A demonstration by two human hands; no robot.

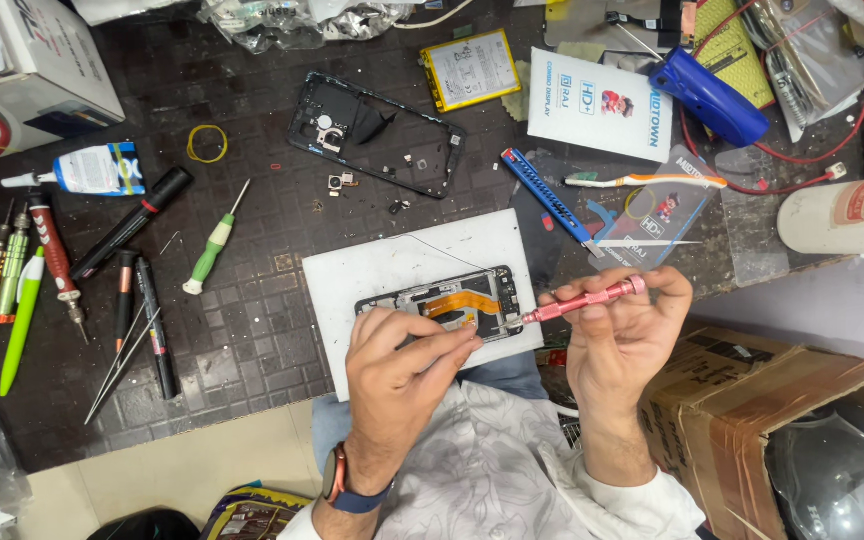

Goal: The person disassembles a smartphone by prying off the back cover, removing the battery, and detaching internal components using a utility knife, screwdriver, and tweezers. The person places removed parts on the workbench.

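An opened phone with an orange flex cable lies on a white pad at the near edge of the dark bench. My left hand rests over the phone's near left part, fingers pressing down on it. My right hand grips a pink screwdriver, held nearly level, its tip touching the phone's right end. A watch with a blue strap is on my left wrist.
A black phone frame, a yellow battery, a blue cutter and a toothbrush lie behind the pad. Screwdrivers, pens and tweezers sit at left. A cardboard box stands at right.
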